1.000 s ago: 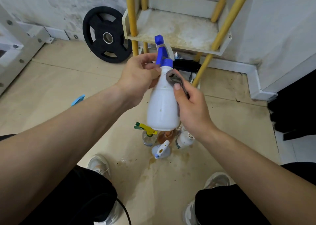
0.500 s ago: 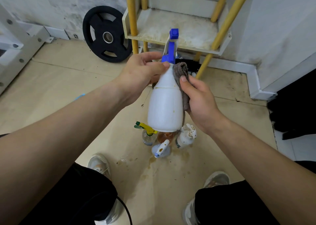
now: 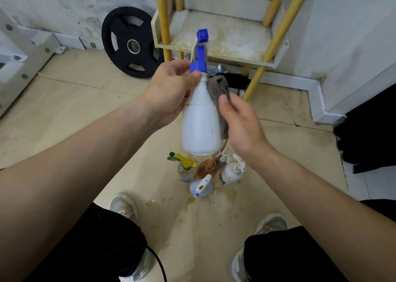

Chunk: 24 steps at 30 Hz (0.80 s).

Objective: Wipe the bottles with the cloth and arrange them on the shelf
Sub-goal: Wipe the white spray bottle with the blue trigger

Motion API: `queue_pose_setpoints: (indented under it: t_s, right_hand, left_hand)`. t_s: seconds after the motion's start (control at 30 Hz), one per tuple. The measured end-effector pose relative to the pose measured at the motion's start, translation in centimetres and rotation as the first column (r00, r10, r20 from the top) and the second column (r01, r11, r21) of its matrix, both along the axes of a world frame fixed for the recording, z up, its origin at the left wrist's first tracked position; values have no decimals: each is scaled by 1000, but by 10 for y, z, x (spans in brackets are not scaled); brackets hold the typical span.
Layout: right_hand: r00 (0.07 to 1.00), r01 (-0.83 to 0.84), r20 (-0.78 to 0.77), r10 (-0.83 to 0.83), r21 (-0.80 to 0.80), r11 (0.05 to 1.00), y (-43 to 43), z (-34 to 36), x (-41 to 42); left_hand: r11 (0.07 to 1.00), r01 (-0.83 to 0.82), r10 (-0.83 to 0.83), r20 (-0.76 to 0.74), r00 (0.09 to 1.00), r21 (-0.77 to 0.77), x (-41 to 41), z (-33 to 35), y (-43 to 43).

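Up in front of the shelf (image 3: 225, 35), left hand (image 3: 169, 93) has its grip curled round the neck of the white spray bottle (image 3: 200, 127). Right hand (image 3: 242, 127) grip pinches the grey cloth (image 3: 217, 86) against the bottle's side. 4 small bottles (image 3: 232, 172) stand on the floor (image 3: 85, 110) underneath, 1 holding brownish liquid. The white one's opaque, can't tell what's inside.
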State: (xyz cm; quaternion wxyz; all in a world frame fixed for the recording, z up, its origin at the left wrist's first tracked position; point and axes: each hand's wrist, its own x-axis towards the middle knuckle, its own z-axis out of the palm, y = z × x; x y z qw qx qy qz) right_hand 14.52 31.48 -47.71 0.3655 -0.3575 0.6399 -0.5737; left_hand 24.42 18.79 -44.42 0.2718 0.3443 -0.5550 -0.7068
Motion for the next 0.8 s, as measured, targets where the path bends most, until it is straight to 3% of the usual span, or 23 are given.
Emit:
queue_pose_setpoints:
  t_s: [0.07,0.17,0.23,0.33,0.37,0.43,0.53,0.6,0.67,0.73,0.8]
  right_hand:
    - [944,-46,-327,47,10,999,5,-6,6]
    - [704,-69,-709,39,-14,998,13,-9,18]
    - [537,-109,-843,27,-38,993,17,-14,25]
    - [396,-148,-918,15,-48,988,19,-23,24]
    - [406,-154,-914,9,-58,986,19,-24,23]
    - [564,-160,-825,30,-74,984,18,-25,22]
    - [879,-99,-473,57,-65,993,14,-25,19]
    - [971,-24,-240,17,-23,999,13,-23,19]
    - [955,-4,-297,5,4,1000,20,-23,24]
    - [844,-43,-536,34,-4,999,27,-26,33]
    - [738,-67,-673,50,0,998,29,-29,35]
  left_hand:
    - [999,-38,38,-13,999,13,-2,0,1]
    - [994,-109,110,-15,994,15,-3,0,-1]
    - [987,-160,160,7,987,16,-2,0,-3]
    - [983,-182,182,3,983,41,-1,0,-3]
    - [982,-182,182,7,983,39,-1,0,-2]
    - [983,-184,183,24,983,25,0,-1,-2]
    - [981,-194,194,19,981,21,0,0,-2]
    - [971,-234,234,2,972,51,0,1,-2]
    - [957,-282,283,-7,959,73,-1,1,-4]
    - [946,-315,316,-8,949,79,-2,0,-5]
    - [940,-333,334,2,943,82,-2,0,-7]
